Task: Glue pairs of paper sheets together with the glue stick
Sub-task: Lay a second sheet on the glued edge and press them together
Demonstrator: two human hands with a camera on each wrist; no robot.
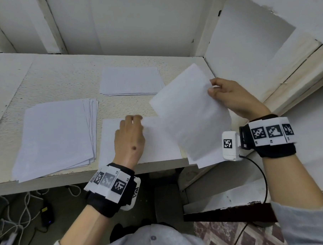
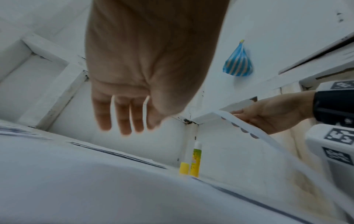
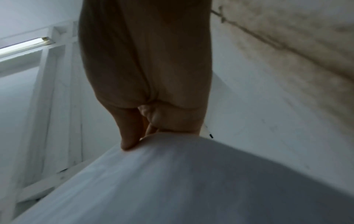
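Paper sheet [image 1: 191,119], pinched at its far right edge in your right hand [image 1: 231,97], hangs tilted above the table [image 1: 49,82]. Your left hand [image 1: 130,138] hovers flat, fingers relaxed, over a second sheet [image 1: 157,141] near you. Two stacks [image 1: 54,138] lie left and far; white walls [image 1: 134,21] enclose the corner.

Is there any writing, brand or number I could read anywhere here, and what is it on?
"L4" and "L5", as best I can tell: tiny print on the left wrist band, beside its black-and-white squares.
On the right wrist band: similar tiny codes, too small to read.
On the glue stick: a green label, print too blurred to read.
On the held sheet and the paper stacks: nothing.
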